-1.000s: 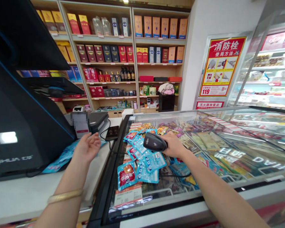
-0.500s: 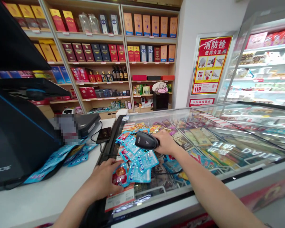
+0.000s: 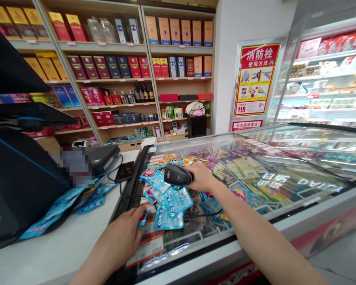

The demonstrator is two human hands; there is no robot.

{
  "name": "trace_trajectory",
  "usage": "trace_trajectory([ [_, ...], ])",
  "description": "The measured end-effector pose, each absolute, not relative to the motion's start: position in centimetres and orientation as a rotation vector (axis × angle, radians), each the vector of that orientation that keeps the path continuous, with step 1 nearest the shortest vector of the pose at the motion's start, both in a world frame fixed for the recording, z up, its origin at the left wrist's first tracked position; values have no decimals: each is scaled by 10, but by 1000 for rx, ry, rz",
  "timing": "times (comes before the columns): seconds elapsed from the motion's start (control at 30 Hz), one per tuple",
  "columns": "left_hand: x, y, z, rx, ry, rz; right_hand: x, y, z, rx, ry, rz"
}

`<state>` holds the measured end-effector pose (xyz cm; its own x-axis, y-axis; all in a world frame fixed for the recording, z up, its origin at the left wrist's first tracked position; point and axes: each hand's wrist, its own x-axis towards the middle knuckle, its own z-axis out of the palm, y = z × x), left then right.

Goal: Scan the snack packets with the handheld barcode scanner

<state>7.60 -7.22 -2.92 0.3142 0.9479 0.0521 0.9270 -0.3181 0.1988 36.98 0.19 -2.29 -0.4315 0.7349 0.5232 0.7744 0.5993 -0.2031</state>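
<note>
The person's right hand (image 3: 202, 176) has its grip wrapped around a black scanner (image 3: 178, 175), which hangs over a heap of blue packets (image 3: 178, 201) lying on the glass top of a chest freezer (image 3: 195, 247). Taking that scanner as the middle of a dial, with twelve straight away from the person, its head points to nine and most of the heap spreads from six to eight. I can't tell whether the scanner touches the packets beneath it.

The left hand (image 3: 121, 237) is down near half past seven, low at the freezer's edge. Its fingertips meet a small red-and-blue packet (image 3: 142, 218). The fingers hide most of that packet, so I can't say whether this grip is clenched on it or released. A white-and-orange label (image 3: 148, 251) shows just beside that hand.

Over at nine, a dark phone (image 3: 124, 171) lies on the white desk (image 3: 47, 257). Between eight and nine, more blue packets (image 3: 90, 198) lie there beside a black terminal (image 3: 14, 190). At one o'clock a red poster (image 3: 255, 79) hangs on the wall.
</note>
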Motion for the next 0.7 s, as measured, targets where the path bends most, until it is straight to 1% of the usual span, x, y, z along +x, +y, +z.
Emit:
trace_trajectory([
  [0.1, 69, -63, -20, 2294, 1756, 461, 370, 1, -22, -1184, -2239, -83],
  [0.2, 68, -49, -11, 2015, 1683, 778, 370, 2, -23, -1188, -2226, -84],
  [0.3, 83, -33, -3, 1612, 1439, 1158, 370, 3, -24, -1181, -2218, -82],
  [0.37, 98, -22, 3, 1360, 1269, 1337, 371, 3, -24, -1174, -2215, -86],
  [0.43, 113, -11, 7, 1189, 1163, 1428, 371, 4, -25, -1174, -2210, -97],
  [0.53, 126, 4, 4, 1106, 1129, 1521, 371, 5, -25, -1194, -2207, -117],
  [0.63, 125, 15, -13, 1154, 1180, 1592, 370, 4, -24, -1219, -2220, -122],
  [0.7, 119, 19, -26, 1222, 1249, 1573, 369, 2, -23, -1230, -2233, -121],
])
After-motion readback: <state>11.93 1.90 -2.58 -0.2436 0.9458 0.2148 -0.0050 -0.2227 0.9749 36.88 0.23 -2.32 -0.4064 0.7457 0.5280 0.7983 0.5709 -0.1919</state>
